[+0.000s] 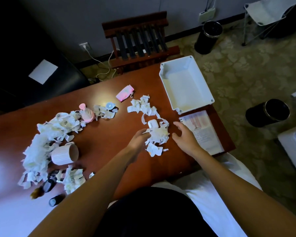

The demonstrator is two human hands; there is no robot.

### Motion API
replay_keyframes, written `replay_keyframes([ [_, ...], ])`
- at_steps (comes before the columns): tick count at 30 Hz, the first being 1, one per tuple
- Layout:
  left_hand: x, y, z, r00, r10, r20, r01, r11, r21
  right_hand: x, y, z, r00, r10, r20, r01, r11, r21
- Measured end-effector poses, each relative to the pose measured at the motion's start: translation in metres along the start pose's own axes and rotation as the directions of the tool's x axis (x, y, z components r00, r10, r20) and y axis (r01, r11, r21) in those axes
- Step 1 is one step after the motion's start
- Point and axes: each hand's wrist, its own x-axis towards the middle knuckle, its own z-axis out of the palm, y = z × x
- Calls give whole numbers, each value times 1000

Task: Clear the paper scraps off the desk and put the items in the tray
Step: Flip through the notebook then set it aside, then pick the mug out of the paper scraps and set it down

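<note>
White paper scraps (156,134) lie in a heap at the middle of the brown desk (109,134), with a small white case (152,124) on top. My left hand (138,138) touches the heap's left side with its fingers. My right hand (184,136) hovers open just right of the heap, fingers spread. A larger band of scraps (46,142) runs along the left. The white tray (185,84) stands at the far right corner, nothing in it.
Among the scraps lie a white mug (64,153) on its side, a pink brush (87,112), a pink pouch (125,92), a small clear cap (110,105) and dark bottles (46,187). A printed sheet (202,130) lies by the tray. Two black bins (267,112) stand on the carpet.
</note>
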Motion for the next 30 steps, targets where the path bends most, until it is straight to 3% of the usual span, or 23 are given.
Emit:
replay_keyframes([
  [10, -41, -16, -89, 982, 86, -168, -89, 996, -9, -14, -62, 78, 983, -108, 148, 111, 994, -15],
  [20, -75, -35, -173, 958, 141, -248, -149, 989, -12, -28, -117, 154, 959, -133, 251, 161, 982, -94],
  [30, -105, -56, -260, 930, 117, -348, -167, 979, -118, -30, -173, 227, 920, -171, 351, 231, 964, -134],
])
